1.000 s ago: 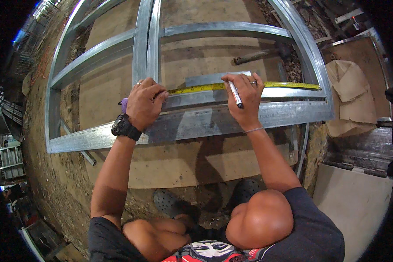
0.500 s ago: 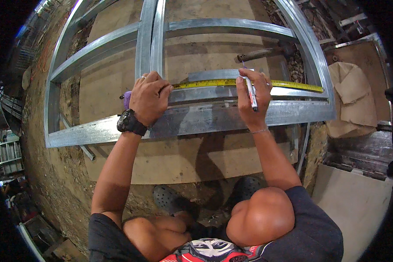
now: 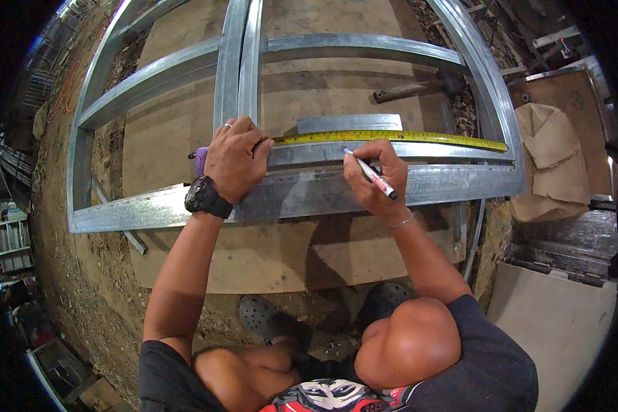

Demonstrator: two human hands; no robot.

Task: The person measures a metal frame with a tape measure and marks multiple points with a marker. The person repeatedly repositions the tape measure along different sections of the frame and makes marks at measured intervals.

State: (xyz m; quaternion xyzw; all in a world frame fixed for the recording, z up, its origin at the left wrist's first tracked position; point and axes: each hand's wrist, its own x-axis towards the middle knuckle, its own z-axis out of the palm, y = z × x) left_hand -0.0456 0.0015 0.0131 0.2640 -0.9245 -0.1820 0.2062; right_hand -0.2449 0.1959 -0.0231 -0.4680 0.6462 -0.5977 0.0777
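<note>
Head view, person crouched over a galvanised steel stud frame (image 3: 302, 192) laid flat on plywood sheets (image 3: 185, 137). Left hand (image 3: 237, 159), w/ black wristwatch (image 3: 204, 198), is clamped down on the purple tape-measure case (image 3: 201, 162), pinning it at the frame's centre studs; same spot as 1 s ago. Yellow tape blade (image 3: 391, 137) runs from that hand toward 3 o'clock along the loose track piece (image 3: 391, 152), reaching nearly to the frame's right side.

Change: right hand (image 3: 378, 180), fingers closed around a white marker (image 3: 371, 174), held the marker up off the metal 0.5 s ago; now the tip is tilted down toward 10 o'clock and touching the track just below the tape edge, approx. mid-blade. Judged: measuring is done, mark is being struck at the read-off point.

Also in view: hammer (image 3: 419, 87) at 1 o'clock of the right hand, beyond the tape; folded brown paper bags (image 3: 553, 147) at 3 o'clock, outside the frame; dark clogs (image 3: 268, 319) at 6 o'clock.
</note>
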